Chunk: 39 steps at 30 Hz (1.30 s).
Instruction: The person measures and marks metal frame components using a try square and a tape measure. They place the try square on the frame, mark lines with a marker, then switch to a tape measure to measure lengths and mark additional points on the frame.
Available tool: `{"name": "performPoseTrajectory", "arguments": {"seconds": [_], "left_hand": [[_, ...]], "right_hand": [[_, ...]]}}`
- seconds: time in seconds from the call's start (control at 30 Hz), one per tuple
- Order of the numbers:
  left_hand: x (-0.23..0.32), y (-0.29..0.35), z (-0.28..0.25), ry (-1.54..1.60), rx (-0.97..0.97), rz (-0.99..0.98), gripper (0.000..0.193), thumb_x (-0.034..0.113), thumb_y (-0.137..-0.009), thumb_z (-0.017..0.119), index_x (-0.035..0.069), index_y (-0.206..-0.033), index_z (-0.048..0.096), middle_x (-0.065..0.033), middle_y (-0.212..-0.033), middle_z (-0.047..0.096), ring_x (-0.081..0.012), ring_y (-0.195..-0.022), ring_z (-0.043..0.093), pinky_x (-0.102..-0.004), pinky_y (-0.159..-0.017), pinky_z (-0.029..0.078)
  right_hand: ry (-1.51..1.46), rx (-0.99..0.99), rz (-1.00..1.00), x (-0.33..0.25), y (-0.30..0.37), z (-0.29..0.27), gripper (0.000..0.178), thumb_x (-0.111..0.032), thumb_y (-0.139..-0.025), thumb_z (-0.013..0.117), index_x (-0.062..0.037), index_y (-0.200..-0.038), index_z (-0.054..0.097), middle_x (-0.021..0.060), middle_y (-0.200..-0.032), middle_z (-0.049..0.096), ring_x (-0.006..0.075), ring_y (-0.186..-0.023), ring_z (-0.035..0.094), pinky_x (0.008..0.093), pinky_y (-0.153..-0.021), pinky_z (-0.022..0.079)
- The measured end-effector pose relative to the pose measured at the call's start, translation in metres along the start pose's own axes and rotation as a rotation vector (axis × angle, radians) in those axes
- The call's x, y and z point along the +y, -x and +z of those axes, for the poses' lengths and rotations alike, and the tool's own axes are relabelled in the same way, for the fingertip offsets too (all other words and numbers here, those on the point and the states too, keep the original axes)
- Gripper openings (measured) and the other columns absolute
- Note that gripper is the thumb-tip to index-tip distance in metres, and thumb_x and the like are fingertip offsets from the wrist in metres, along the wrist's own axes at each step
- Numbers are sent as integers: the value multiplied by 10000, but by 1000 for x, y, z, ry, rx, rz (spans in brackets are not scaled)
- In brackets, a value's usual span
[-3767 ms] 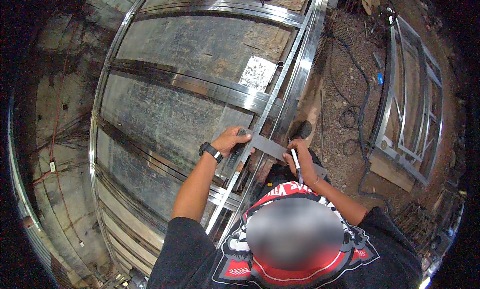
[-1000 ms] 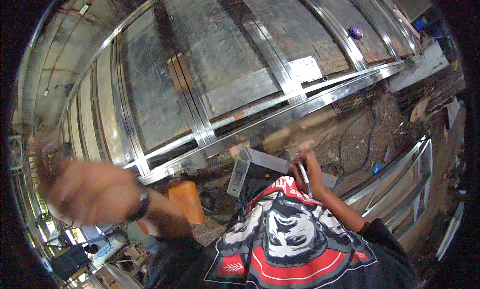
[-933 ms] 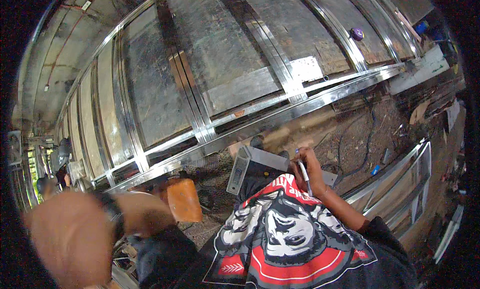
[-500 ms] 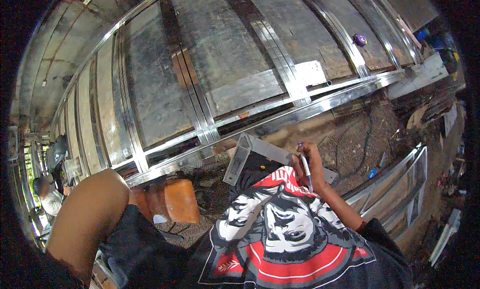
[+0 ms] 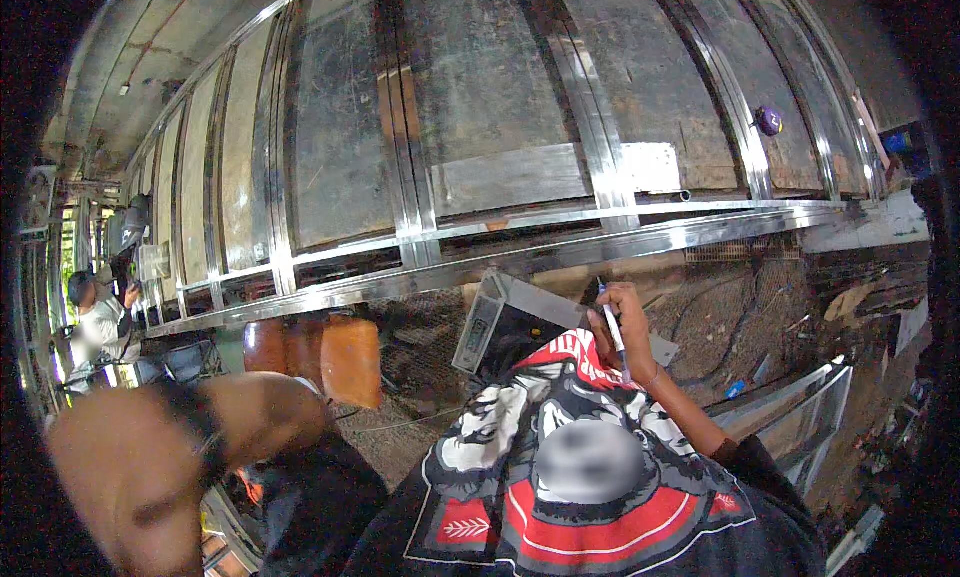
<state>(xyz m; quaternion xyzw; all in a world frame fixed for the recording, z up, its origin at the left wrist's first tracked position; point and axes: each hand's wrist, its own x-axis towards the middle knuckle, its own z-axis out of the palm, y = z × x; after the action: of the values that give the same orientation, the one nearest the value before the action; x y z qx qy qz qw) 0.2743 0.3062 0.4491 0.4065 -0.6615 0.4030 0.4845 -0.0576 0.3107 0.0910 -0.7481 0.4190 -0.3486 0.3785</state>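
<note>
My right hand is closed around a white and blue pen, in front of my printed black shirt. The pen stands nearly upright. Just beyond that hand, an L-shaped grey metal piece lies across my lap area, partly hidden behind the fingers; whether it is touched I cannot tell. My left hand is large and blurred at the lower left, close to the camera, with a dark band at the wrist. Its fingers cannot be made out.
A long metal frame with dark panels and crossbars spans the far side. A purple tape measure sits on a crossbar. An orange-brown seat stands left of me. Another person is at the far left. A smaller metal frame leans at right.
My left arm has swung so that its forearm, wristband and hand now show at the lower left. The view has turned slightly leftward. My right hand keeps the pen in much the same place.
</note>
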Motion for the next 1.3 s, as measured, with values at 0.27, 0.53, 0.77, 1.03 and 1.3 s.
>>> {"name": "performPoseTrajectory", "arguments": {"seconds": [0.27, 0.53, 0.77, 1.03, 1.3], "left_hand": [[90, 335, 57, -201, -562, -1144, 341, 150, -972, 675, 14, -1285, 662, -168, -1256, 683, -337, -1193, 632, -431, -1079, 451], [217, 350, 102, 222, -1042, -1158, 457, 270, -976, 645, 101, -1399, 609, -203, -1383, 597, -398, -1311, 531, -510, -1140, 378], [195, 411, 124, -131, -1224, -1043, 818, 522, -942, 665, 177, -1619, 362, -185, -1681, 296, -392, -1564, 237, -610, -1250, 102], [194, 429, 123, -131, -1294, -1050, 863, 592, -947, 624, 175, -1641, 327, -167, -1703, 271, -387, -1591, 165, -650, -1238, 8], [190, 414, 126, -110, -1392, -1087, 874, 632, -944, 591, 188, -1646, 318, -160, -1706, 265, -384, -1595, 149, -643, -1238, -11]], "right_hand": [[-46, -103, 54, 34, -1, -89, 326, 24, -830, 743, -78, -1093, 578, 127, -995, 533, 260, -890, 523, 342, -812, 454], [-75, -56, 39, 70, 11, -133, 296, 47, -848, 728, -72, -1075, 580, 107, -976, 526, 200, -871, 549, 322, -766, 468], [-58, -132, 22, 74, 15, -145, 272, 5, -866, 725, -54, -1089, 580, 168, -1010, 588, 337, -934, 606, 397, -838, 501], [-66, -128, 19, 87, 21, -153, 235, -20, -897, 702, -68, -1098, 589, 173, -1015, 592, 365, -957, 609, 426, -853, 503], [-90, -116, 23, 86, 18, -153, 253, -20, -896, 688, -61, -1110, 561, 189, -1022, 583, 397, -946, 596, 450, -828, 505]]}}
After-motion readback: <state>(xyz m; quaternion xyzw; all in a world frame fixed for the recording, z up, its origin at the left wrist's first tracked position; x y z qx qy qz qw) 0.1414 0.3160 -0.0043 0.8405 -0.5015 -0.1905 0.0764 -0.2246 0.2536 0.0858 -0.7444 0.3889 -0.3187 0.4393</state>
